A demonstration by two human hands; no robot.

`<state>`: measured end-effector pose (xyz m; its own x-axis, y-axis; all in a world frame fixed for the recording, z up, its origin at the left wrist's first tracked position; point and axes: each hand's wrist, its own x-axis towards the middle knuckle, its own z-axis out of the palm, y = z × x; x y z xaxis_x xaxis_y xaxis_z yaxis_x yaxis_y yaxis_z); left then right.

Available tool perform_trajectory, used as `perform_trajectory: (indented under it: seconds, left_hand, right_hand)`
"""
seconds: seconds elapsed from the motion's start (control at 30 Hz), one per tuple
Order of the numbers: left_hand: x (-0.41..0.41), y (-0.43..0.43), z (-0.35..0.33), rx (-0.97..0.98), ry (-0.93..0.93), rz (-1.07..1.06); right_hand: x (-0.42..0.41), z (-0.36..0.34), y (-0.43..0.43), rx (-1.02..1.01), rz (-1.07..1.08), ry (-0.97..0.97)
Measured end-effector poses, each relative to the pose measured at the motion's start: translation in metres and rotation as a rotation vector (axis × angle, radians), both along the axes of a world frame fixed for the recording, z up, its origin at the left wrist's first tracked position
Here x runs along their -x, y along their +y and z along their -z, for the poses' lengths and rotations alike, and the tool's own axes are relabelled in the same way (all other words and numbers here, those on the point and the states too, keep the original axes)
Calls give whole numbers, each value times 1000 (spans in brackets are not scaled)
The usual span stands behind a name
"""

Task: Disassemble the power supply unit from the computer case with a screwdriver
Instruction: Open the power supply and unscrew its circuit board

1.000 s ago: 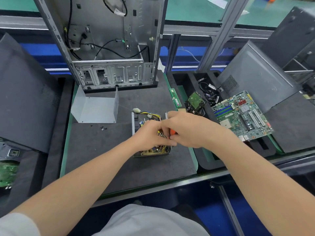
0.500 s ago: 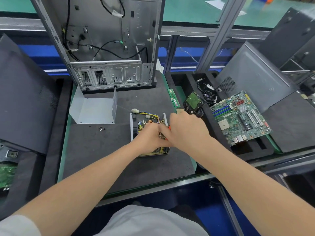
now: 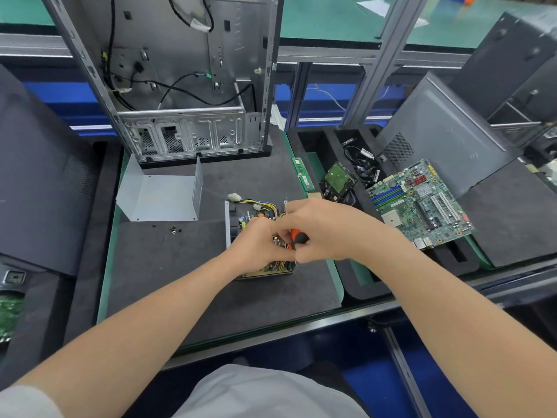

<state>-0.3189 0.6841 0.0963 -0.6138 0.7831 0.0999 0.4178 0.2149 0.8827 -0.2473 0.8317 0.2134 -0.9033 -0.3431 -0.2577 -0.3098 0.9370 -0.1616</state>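
Observation:
The power supply unit (image 3: 241, 214) lies opened on the dark foam mat (image 3: 168, 267), its circuit board and yellow wires exposed. My right hand (image 3: 325, 227) is closed around an orange and black screwdriver (image 3: 298, 237) held over the unit. My left hand (image 3: 256, 245) rests on the board beside the screwdriver's shaft, fingers bent; what they pinch is hidden. The stripped computer case (image 3: 187, 86) stands upright at the back of the mat. The unit's bent metal cover (image 3: 159, 194) sits to the left of the unit.
A few small screws (image 3: 174, 229) lie on the mat below the cover. Two memory sticks (image 3: 302, 173) lie at the mat's right edge. A foam tray to the right holds a hard drive (image 3: 337, 182), cables (image 3: 364, 164) and a motherboard (image 3: 422, 203). Dark case panels (image 3: 39, 176) lean on both sides.
Both hands stay over the open unit. The screwdriver's orange handle now shows more between my hands, and my right hand has turned slightly around it.

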Motion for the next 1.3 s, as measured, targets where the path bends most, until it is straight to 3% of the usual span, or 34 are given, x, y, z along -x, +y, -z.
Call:
perform_trajectory:
  seconds: [0.13, 0.2, 0.27, 0.4, 0.57, 0.7, 0.83, 0.93, 1.0, 1.3]
  left_hand:
    - [1, 6, 6, 23, -35, 7]
    - [-1, 7, 5, 20, -89, 16]
    - [-1, 6, 7, 11, -96, 17]
    - [-1, 2, 8, -32, -79, 40]
    - [1, 1, 6, -7, -72, 4]
    - [-1, 1, 4, 2, -60, 11]
    - [-3, 3, 2, -6, -40, -5]
    - [-5, 4, 3, -42, -69, 9]
    - [-5, 3, 5, -81, -76, 21]
    - [-6, 1, 8, -66, -42, -33]
  right_hand:
    - [-11, 11, -10, -198, 157, 323]
    - [-12, 15, -18, -266, 347, 356]
    - [-10, 19, -20, -210, 463, 288]
    - [-4, 18, -14, -118, 390, 177]
    - [0, 7, 2, -10, 126, -28]
    - [1, 2, 4, -11, -19, -62]
    - [-9, 3, -2, -80, 67, 115]
    - [-15, 12, -16, -291, 351, 301]
    - [-13, 15, -21, -268, 502, 258]
    - [-5, -1, -7, -53, 219, -49]
